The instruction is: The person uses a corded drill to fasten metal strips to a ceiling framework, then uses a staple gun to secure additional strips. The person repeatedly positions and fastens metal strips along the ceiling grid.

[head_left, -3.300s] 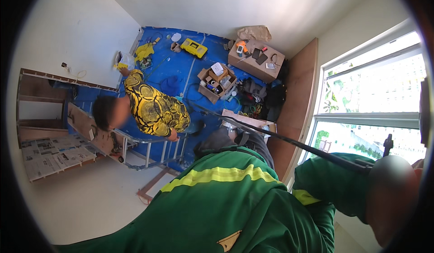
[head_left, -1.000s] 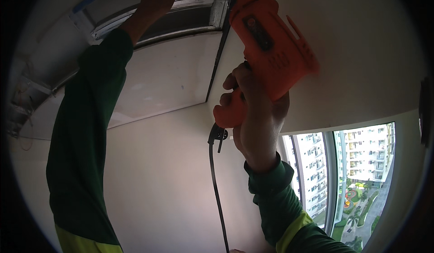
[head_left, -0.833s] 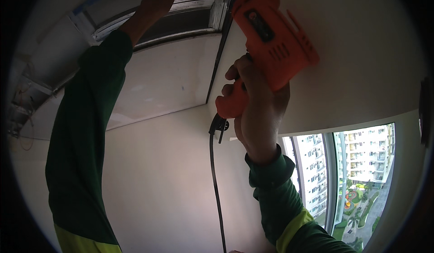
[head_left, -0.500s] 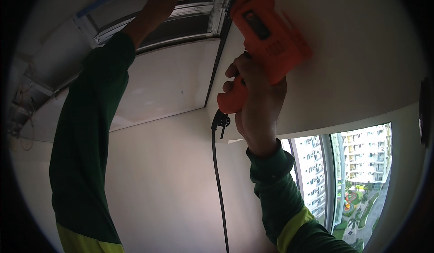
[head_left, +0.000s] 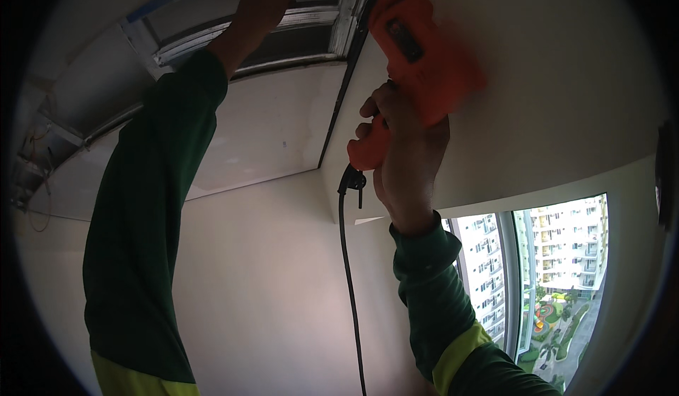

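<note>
My right hand (head_left: 410, 131) is closed round the handle of an orange corded drill (head_left: 407, 42), raised high beside the wall. Its front end points up toward the corner of the ceiling opening, and the tip lies out of sight at the top edge. A black power cord (head_left: 351, 269) hangs from the bottom of the grip. At upper left my left hand (head_left: 267, 3) reaches up to the metal ceiling frame (head_left: 304, 18). Its visible fingertips are apart with nothing seen in them; the top of the hand is cut off. Whether it touches the frame, I cannot tell.
A white ceiling panel (head_left: 276, 124) lies below the frame, with a dark gap along the wall (head_left: 537, 127). Loose wires (head_left: 42, 162) hang from an opening at far left. At lower right a window (head_left: 559, 276) looks out on tall buildings and a playground.
My left hand and arm have shifted slightly right along the frame. The drill has shifted a little right too, and its rear is now more blurred.
</note>
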